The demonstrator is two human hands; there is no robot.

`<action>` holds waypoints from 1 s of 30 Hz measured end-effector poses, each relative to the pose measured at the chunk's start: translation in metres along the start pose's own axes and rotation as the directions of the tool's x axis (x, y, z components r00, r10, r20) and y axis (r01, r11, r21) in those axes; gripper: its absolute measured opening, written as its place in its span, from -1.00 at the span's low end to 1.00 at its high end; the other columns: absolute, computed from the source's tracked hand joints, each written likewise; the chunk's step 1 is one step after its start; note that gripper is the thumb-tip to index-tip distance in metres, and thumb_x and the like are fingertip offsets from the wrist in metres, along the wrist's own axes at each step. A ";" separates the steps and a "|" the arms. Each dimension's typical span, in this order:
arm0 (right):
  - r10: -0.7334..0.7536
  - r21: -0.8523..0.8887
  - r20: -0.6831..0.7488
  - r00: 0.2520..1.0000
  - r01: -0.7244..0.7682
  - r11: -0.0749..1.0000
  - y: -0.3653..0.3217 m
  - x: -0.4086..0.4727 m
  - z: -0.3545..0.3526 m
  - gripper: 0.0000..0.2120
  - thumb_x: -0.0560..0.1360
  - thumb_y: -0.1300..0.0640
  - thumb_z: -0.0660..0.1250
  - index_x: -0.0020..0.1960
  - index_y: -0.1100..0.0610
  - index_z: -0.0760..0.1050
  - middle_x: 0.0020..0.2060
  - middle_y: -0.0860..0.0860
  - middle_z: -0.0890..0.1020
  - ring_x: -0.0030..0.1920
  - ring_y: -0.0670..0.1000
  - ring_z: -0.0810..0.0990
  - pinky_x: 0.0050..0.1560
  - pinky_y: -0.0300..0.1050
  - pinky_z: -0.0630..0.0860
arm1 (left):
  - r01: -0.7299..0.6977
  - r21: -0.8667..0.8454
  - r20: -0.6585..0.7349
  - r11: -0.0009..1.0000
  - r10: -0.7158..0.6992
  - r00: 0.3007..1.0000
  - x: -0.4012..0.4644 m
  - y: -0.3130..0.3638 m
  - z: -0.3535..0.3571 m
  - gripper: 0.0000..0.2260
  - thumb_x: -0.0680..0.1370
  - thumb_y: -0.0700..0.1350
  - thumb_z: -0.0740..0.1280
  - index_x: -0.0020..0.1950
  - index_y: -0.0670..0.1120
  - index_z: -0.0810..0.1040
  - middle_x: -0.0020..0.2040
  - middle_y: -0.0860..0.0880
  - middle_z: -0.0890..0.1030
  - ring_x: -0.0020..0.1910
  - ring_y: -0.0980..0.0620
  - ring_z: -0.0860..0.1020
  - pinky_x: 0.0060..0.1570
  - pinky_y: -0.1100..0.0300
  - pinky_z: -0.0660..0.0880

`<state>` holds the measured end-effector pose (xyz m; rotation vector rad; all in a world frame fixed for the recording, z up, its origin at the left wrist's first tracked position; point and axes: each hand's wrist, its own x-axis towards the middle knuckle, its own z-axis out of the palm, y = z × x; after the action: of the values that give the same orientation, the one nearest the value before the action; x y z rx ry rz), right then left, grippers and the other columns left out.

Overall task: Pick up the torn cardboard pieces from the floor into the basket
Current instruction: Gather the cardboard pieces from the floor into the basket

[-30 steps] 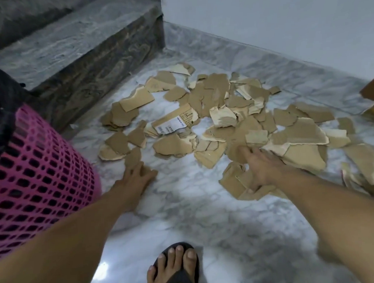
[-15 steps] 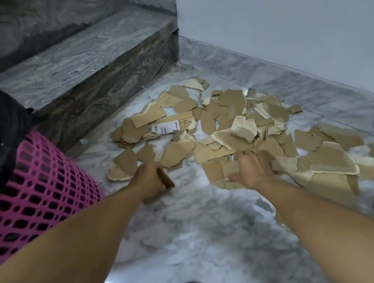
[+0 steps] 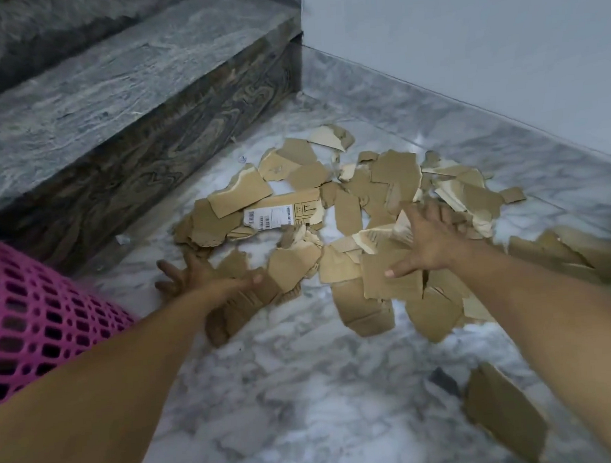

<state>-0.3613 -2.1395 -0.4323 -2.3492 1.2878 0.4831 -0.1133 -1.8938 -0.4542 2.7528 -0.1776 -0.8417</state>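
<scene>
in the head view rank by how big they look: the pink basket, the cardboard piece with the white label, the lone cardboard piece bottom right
1. pink basket, largest, though cut off by the frame edge.
2 and 3. labelled cardboard piece and lone cardboard piece look alike; the lone one lies nearer the camera, so I won't rank them.

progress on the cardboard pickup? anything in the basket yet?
Done: nothing visible. The pink basket shows only its side; its inside is out of view.
In hand: the left hand and right hand are spread over pieces at the near edge of the cardboard pile, gathering rather than lifting.
Left: nearly the whole pile, plus a stray piece near the right arm.
</scene>
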 end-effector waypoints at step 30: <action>0.105 0.627 0.211 0.972 -0.217 0.749 -0.025 0.011 0.007 -0.19 0.39 -0.41 0.27 0.48 0.04 0.31 0.45 0.03 0.35 0.41 0.16 0.37 0.19 -0.02 0.36 | -0.102 0.018 -0.023 0.995 0.102 0.995 -0.034 0.039 0.036 -0.11 0.21 0.01 0.64 0.40 -0.14 0.26 0.39 -0.20 0.20 0.38 -0.23 0.22 0.26 -0.09 0.36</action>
<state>-0.3347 -2.1314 -0.4390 -1.5929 1.3180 0.2151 -0.1628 -1.9323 -0.4541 2.7414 -0.3192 -0.7842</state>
